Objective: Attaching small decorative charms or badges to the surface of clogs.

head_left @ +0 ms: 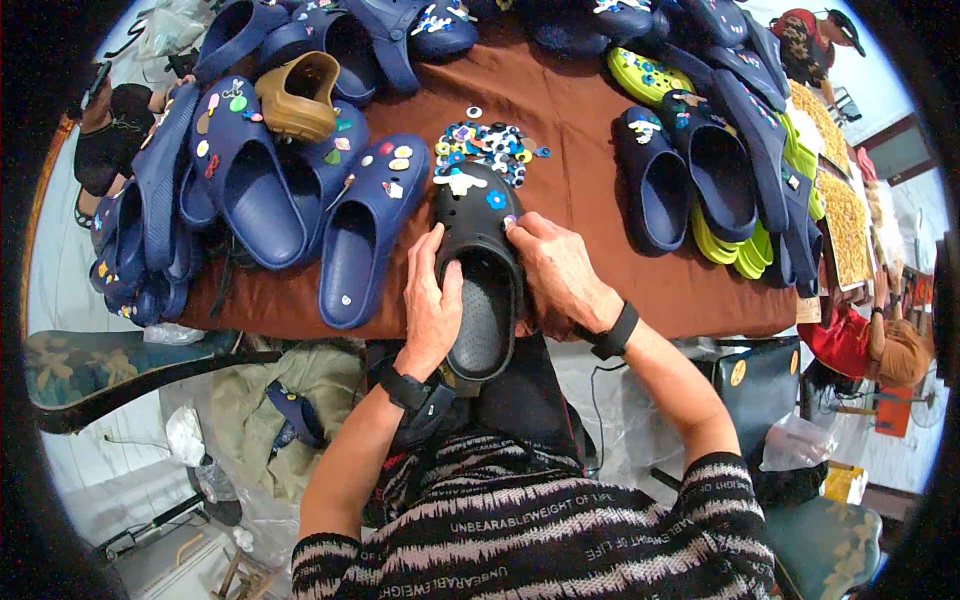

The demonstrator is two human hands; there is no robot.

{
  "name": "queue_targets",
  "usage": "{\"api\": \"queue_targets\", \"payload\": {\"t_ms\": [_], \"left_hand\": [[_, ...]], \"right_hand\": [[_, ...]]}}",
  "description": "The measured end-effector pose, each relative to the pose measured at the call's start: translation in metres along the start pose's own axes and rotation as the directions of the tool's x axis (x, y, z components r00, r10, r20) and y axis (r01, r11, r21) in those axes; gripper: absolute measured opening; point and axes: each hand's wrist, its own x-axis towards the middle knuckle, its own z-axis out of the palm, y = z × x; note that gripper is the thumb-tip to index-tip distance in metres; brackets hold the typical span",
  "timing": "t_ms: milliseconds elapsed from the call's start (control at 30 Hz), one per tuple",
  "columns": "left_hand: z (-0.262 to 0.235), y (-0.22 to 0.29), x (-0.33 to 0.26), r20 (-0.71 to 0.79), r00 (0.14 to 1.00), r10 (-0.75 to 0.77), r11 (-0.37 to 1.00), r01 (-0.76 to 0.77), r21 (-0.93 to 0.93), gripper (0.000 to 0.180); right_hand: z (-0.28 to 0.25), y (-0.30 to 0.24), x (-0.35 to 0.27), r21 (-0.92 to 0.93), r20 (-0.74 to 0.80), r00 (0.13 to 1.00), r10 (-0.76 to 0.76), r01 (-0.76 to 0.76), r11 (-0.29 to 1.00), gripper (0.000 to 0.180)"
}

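A black clog [484,320] lies at the front edge of the brown-covered table, toe pointing away and heel overhanging the edge. My left hand [431,312] grips its left side, thumb at the opening and fingers along the outside. On its toe sit a white figure charm [460,181] and a blue flower charm [495,200]. My right hand [560,262] is closed at the right side of the toe, fingertips pinching a small white-and-purple charm [510,221] against the clog. Just beyond the toe lies a pile of colourful loose charms [490,148].
Navy clogs with charms [372,235] crowd the table's left side, with a tan clog [300,97] on top. More navy clogs [655,180] and lime-green clogs [650,77] are stacked right. A chair [110,375] stands left. Other people [865,345] are at the right.
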Motion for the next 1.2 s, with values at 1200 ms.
{"api": "queue_targets", "payload": {"t_ms": [1200], "left_hand": [[-0.003, 0.019, 0.021, 0.029, 0.919, 0.394, 0.900, -0.392, 0.188, 0.039]], "right_hand": [[0.041, 0.074, 0.057, 0.123, -0.012, 0.858, 0.513, -0.508, 0.853, 0.029]]}}
